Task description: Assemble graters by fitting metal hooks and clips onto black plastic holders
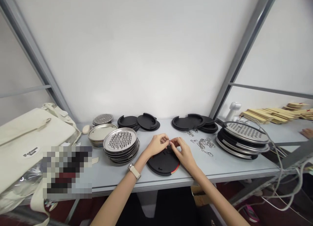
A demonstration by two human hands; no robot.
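Note:
My left hand [157, 144] and my right hand [182, 151] meet near the far edge of a round black plastic base [163, 164], which lies near the table's front. The fingertips of both hands are pinched around a small shiny metal wire piece [169, 142]; its exact shape is mostly hidden. A red-orange strip shows along the base's lower right rim. To the right lies a loose pile of bent metal wire pieces [204, 143]. On the left stands a stack of round metal grater discs [122, 140], close to my left forearm.
Plain metal discs [101, 133] stand behind the graters. Black bases are piled at the back left [148, 121] and back right [188, 122]. A stack of assembled graters [244, 134] stands right. A cream bag [31, 138] lies left; another person's hand [306, 133] shows far right.

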